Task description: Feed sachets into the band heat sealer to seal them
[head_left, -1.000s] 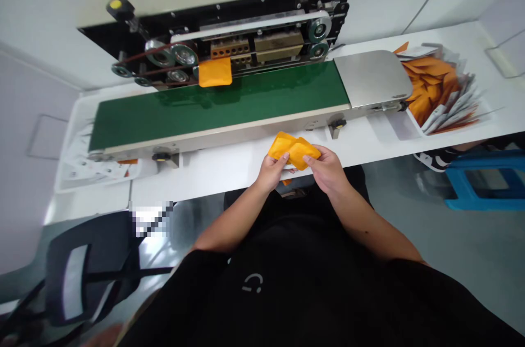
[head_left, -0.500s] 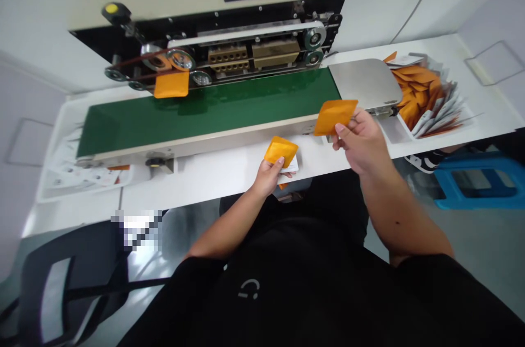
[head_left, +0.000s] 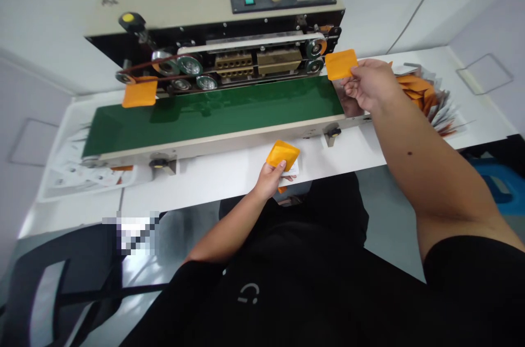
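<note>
**Orange sachets pinched in both hands at a belt sealing machine: one sachet lies out on the belt, and a heap is left beyond the right hand.**

An orange sachet is pinched between thumb and fingers of the right hand, which is extended above the end of the green conveyor belt. A second orange sachet is pinched in the left hand, with a white slip beneath it, over the white table. A third orange sachet lies well left of both hands, at the belt's far edge. A heap of sachets is seen past the right hand; printed sheets lie left of the left hand.
</note>
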A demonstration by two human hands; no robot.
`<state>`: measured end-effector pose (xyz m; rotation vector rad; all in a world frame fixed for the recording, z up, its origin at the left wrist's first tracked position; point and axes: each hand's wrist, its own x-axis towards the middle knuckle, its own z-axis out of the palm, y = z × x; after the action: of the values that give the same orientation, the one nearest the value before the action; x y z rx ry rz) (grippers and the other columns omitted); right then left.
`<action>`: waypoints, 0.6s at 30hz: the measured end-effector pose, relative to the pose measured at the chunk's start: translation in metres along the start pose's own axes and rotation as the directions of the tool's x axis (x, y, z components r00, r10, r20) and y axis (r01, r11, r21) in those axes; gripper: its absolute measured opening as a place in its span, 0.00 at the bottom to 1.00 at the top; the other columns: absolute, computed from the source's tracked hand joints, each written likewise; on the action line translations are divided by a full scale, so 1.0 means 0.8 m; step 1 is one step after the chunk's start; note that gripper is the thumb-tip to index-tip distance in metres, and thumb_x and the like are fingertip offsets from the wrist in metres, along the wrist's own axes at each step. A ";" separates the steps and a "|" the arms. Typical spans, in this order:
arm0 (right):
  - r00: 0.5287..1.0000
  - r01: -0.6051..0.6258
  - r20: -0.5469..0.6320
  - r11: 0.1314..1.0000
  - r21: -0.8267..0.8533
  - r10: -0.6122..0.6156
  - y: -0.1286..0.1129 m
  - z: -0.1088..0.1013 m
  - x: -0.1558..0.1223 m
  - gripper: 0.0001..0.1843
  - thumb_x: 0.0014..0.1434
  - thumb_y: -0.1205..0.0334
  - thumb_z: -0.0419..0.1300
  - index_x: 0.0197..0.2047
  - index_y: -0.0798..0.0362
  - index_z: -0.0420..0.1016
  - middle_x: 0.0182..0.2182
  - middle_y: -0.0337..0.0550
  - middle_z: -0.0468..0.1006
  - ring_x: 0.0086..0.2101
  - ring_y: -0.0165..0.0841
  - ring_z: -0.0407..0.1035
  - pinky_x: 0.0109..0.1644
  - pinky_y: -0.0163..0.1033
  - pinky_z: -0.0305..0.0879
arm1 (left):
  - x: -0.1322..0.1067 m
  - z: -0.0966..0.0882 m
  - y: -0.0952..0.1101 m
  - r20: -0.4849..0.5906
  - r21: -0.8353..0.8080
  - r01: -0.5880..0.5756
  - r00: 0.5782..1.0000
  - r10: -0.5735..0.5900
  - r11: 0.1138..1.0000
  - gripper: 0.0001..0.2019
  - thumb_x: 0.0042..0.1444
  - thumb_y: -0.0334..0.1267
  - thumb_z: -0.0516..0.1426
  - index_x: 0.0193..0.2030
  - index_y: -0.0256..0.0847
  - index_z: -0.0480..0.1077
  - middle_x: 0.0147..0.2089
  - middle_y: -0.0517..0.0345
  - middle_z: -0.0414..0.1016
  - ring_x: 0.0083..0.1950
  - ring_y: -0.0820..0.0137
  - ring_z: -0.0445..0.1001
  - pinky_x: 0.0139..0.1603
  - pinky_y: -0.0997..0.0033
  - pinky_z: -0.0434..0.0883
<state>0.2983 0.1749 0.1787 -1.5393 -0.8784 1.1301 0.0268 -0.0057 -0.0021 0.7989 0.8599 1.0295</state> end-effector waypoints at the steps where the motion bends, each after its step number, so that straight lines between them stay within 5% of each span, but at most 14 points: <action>1: 1.000 -0.006 0.000 1.000 0.001 0.006 0.001 0.004 0.004 0.13 0.80 0.68 0.50 0.40 0.55 0.69 0.22 0.35 0.74 0.19 0.20 0.63 0.26 0.28 0.60 | 0.000 -0.001 -0.001 0.001 0.004 0.005 1.000 -0.005 1.000 0.32 0.57 0.64 0.69 0.51 0.34 0.75 0.36 0.53 0.82 0.32 0.67 0.82 0.31 0.67 0.81; 12: 0.989 -0.019 0.144 1.000 0.012 0.018 0.011 0.060 0.019 0.06 0.76 0.65 0.59 0.43 0.56 0.71 0.26 0.40 0.78 0.20 0.24 0.67 0.25 0.29 0.63 | -0.002 0.001 0.004 0.009 -0.008 0.009 1.000 -0.009 1.000 0.33 0.56 0.64 0.69 0.52 0.34 0.76 0.37 0.54 0.82 0.32 0.68 0.82 0.32 0.67 0.81; 18: 0.957 0.289 0.046 0.952 -0.097 -0.286 0.014 0.045 -0.049 0.06 0.71 0.62 0.66 0.46 0.54 0.75 0.30 0.38 0.77 0.20 0.20 0.64 0.24 0.28 0.57 | -0.002 0.001 0.003 0.003 -0.004 0.011 1.000 -0.010 1.000 0.33 0.56 0.65 0.69 0.52 0.35 0.75 0.37 0.53 0.82 0.33 0.67 0.82 0.32 0.67 0.81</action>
<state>0.2519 0.1465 0.1743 -1.4228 -1.1569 0.9110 0.0260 -0.0068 0.0005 0.7919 0.8589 1.0202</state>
